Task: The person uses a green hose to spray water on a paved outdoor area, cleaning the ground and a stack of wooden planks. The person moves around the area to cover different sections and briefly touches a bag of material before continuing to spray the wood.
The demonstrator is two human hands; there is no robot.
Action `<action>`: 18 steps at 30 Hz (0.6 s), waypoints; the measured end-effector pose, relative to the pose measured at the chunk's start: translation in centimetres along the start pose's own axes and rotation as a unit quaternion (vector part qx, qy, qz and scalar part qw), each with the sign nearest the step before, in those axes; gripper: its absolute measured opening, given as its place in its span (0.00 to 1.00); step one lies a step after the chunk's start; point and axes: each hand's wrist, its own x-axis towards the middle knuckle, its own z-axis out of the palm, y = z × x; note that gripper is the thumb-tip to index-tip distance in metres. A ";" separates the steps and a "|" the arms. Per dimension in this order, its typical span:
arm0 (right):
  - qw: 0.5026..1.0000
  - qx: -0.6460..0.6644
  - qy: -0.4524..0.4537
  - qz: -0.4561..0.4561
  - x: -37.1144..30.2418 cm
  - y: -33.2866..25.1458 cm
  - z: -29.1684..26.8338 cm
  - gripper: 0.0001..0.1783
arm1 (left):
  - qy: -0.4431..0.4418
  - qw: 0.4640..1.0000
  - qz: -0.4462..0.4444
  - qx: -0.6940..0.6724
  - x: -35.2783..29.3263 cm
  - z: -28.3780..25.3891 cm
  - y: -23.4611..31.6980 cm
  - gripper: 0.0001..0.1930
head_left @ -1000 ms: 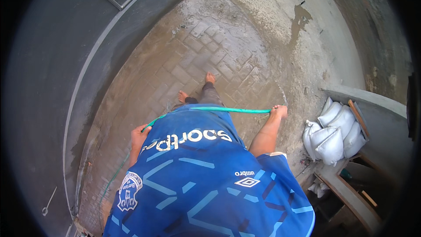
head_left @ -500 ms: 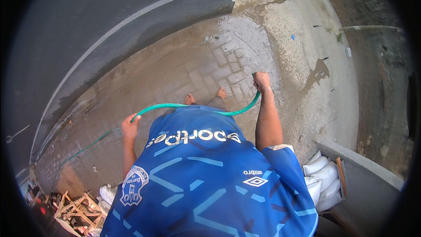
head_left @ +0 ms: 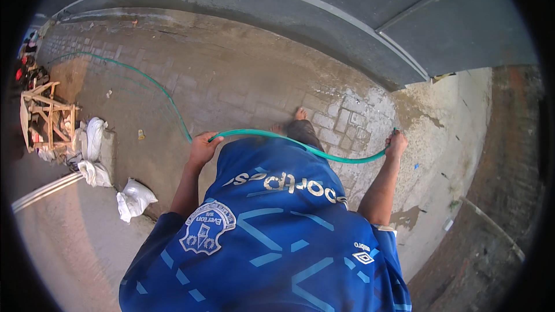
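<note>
A green garden hose (head_left: 341,159) bows across the front of my blue shirt from one hand to the other. My left hand (head_left: 204,148) is wrapped round it on the left, and beyond that hand the hose trails over the paving toward the far left. Its end pokes out at the top of my right hand (head_left: 396,144), whose fingers are closed round it. Whether water flows from the end cannot be made out. Below the hose stand my bare feet (head_left: 301,114) on wet paving blocks (head_left: 345,117), partly covered with pale, wet residue.
A dark grey wall (head_left: 324,29) curves along the far side. On the left are a wooden frame (head_left: 51,117) and several white sacks (head_left: 136,199). Pale concrete (head_left: 457,138) with damp patches lies at right, bordered by a dark strip (head_left: 509,133). Small litter dots the ground.
My view has turned left, bringing the wooden frame and the trailing hose higher into the picture. Both hands keep hold of the hose; the right hand now appears lower and farther right.
</note>
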 end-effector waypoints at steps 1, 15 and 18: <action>1.000 0.021 -0.003 0.013 0.0 -1.0 0.5 0.10 | -0.004 1.000 0.008 0.002 -0.6 0.4 0.5 0.12; 0.762 -0.295 -0.328 -0.473 -4.3 -14.0 34.7 0.16 | 0.140 0.981 -0.124 0.045 2.0 -2.0 6.0 0.13; 0.749 -0.267 -0.398 -0.458 -9.3 -19.6 38.9 0.17 | 0.186 0.973 -0.119 0.061 2.4 -1.0 6.9 0.13</action>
